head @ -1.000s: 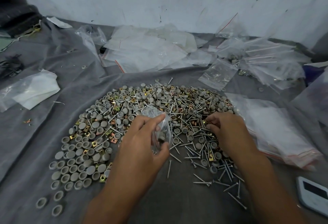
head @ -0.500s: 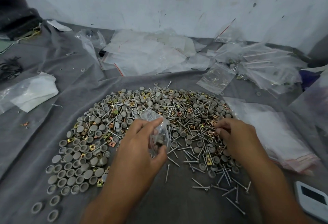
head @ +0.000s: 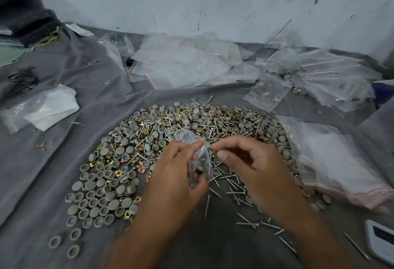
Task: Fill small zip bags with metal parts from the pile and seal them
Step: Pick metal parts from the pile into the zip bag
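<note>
A grey cloth [head: 64, 140] covers the counter; the pile [head: 181, 132] of caps, clips and nails spreads at centre; empty bags [head: 187, 64] lie at twelve o'clock; the left hand [head: 177, 174] pinches the small zip bag [head: 200, 162]; the right hand [head: 251, 162], fingertips pinched together, meets its mouth from three o'clock.
</note>
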Tool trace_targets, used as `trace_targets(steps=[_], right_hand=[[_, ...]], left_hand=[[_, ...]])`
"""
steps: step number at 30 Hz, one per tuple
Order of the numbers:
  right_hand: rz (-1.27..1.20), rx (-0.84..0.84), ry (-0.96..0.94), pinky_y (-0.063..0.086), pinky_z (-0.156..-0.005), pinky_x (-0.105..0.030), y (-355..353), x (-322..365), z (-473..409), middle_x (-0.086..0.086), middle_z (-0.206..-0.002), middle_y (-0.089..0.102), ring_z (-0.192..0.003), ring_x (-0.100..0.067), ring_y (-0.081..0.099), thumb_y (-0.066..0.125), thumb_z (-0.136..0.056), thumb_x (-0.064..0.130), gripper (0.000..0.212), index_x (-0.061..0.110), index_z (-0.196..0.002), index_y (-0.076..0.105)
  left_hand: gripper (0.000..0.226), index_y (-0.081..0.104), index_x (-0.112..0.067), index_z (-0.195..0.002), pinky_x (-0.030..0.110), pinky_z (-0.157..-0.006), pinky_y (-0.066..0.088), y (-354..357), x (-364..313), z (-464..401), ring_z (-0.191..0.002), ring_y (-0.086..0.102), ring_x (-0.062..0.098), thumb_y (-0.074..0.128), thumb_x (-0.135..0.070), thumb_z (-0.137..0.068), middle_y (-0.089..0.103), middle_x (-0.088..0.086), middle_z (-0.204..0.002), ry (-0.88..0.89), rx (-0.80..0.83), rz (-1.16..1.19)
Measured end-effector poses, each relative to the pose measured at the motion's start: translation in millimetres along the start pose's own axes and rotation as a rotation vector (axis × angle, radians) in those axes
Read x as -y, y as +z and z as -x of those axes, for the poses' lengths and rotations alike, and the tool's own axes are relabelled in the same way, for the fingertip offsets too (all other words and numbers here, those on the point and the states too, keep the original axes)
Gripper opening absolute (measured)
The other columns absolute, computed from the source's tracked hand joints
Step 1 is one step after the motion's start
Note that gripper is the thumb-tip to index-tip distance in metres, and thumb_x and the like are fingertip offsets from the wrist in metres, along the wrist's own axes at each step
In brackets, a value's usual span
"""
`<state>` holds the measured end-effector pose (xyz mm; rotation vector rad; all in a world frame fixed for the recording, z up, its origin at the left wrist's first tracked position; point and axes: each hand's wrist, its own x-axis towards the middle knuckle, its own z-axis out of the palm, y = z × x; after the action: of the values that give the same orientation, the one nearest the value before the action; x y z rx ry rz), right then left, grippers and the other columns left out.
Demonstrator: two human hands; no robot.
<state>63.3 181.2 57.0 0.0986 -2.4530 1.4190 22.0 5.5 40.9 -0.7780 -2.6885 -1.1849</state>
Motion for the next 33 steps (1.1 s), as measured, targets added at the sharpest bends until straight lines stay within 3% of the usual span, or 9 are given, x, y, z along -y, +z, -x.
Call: trace_targets(steps=[3,7,11,14,19,24,27,30,33], right_hand=[[0.162,-0.053,-0.158,0.045,-0.079,-0.006,22,9,6,0.023,-0.096,0.069,-0.093,0.006,0.066,0.071,-0.090,0.019,0.023,0.030,-0.110,0.068],[0.303,-0.108,-0.174,0.050,-0.077,-0.015,31,4,9,0.021,-0.089,0.067,-0.088,0.005,0.064,0.078,-0.084,0.021,0.036,0.036,-0.109,0.057],[0.408,-0.152,-0.230,0.052,-0.072,-0.020,34,1,8,0.017,-0.088,0.065,-0.083,0.000,0.062,0.075,-0.084,0.026,0.030,0.034,-0.105,0.055],[0.383,-0.179,-0.222,0.052,-0.072,-0.020,35,1,9,0.016,-0.088,0.066,-0.084,0.000,0.063,0.079,-0.083,0.022,0.030,0.030,-0.103,0.058],[0.178,-0.249,-0.156,0.043,-0.071,-0.002,29,4,8,0.020,-0.090,0.071,-0.088,0.010,0.066,0.083,-0.082,0.020,0.032,0.033,-0.097,0.057],[0.121,-0.334,-0.175,0.048,-0.074,-0.007,28,4,8,0.018,-0.088,0.070,-0.086,0.002,0.070,0.086,-0.076,0.027,0.031,0.030,-0.096,0.062],[0.214,-0.309,-0.244,0.045,-0.073,-0.006,31,0,7,0.017,-0.087,0.071,-0.085,0.003,0.068,0.080,-0.083,0.025,0.015,0.023,-0.094,0.069],[0.300,-0.280,-0.231,0.050,-0.074,-0.014,36,-5,7,0.015,-0.088,0.070,-0.085,0.002,0.065,0.082,-0.082,0.020,0.016,0.022,-0.094,0.072],[0.262,-0.317,-0.187,0.044,-0.070,-0.009,26,-4,3,0.017,-0.088,0.067,-0.082,0.000,0.064,0.081,-0.083,0.025,0.016,0.025,-0.096,0.071]], left_hand=[[0.058,0.059,-0.028,-0.134,-0.002,-0.081,0.031,0,1,-1,-0.098,0.047,-0.012,0.076,-0.023,-0.078,0.046,-0.024,-0.104,0.013,0.003,0.015],[0.061,0.060,-0.025,-0.133,-0.001,-0.082,0.033,0,1,-1,-0.098,0.048,-0.011,0.077,-0.017,-0.075,0.048,-0.019,-0.105,0.018,-0.009,0.024],[0.063,0.060,-0.022,-0.134,-0.003,-0.082,0.031,1,0,0,-0.099,0.047,-0.014,0.079,-0.016,-0.074,0.048,-0.017,-0.104,0.022,-0.011,0.014],[0.064,0.059,-0.023,-0.136,-0.002,-0.082,0.031,0,0,0,-0.097,0.047,-0.013,0.079,-0.016,-0.075,0.046,-0.021,-0.104,0.017,-0.010,0.019],[0.062,0.058,-0.025,-0.136,-0.002,-0.080,0.032,-1,0,-1,-0.094,0.049,-0.010,0.080,-0.021,-0.078,0.047,-0.020,-0.104,0.011,-0.021,0.016],[0.062,0.058,-0.023,-0.136,0.001,-0.079,0.034,-2,-1,0,-0.089,0.050,-0.004,0.080,-0.022,-0.078,0.048,-0.016,-0.102,0.016,-0.023,0.025],[0.063,0.058,-0.024,-0.136,0.000,-0.081,0.033,-2,-1,-1,-0.091,0.050,-0.005,0.080,-0.020,-0.078,0.048,-0.016,-0.102,0.018,-0.022,0.025],[0.063,0.059,-0.022,-0.136,-0.002,-0.082,0.032,-2,0,-1,-0.094,0.050,-0.009,0.081,-0.018,-0.077,0.048,-0.017,-0.103,0.016,-0.018,0.019],[0.065,0.057,-0.024,-0.138,-0.003,-0.082,0.031,-4,-2,0,-0.096,0.049,-0.009,0.080,-0.019,-0.078,0.046,-0.021,-0.104,-0.009,-0.007,0.021]])
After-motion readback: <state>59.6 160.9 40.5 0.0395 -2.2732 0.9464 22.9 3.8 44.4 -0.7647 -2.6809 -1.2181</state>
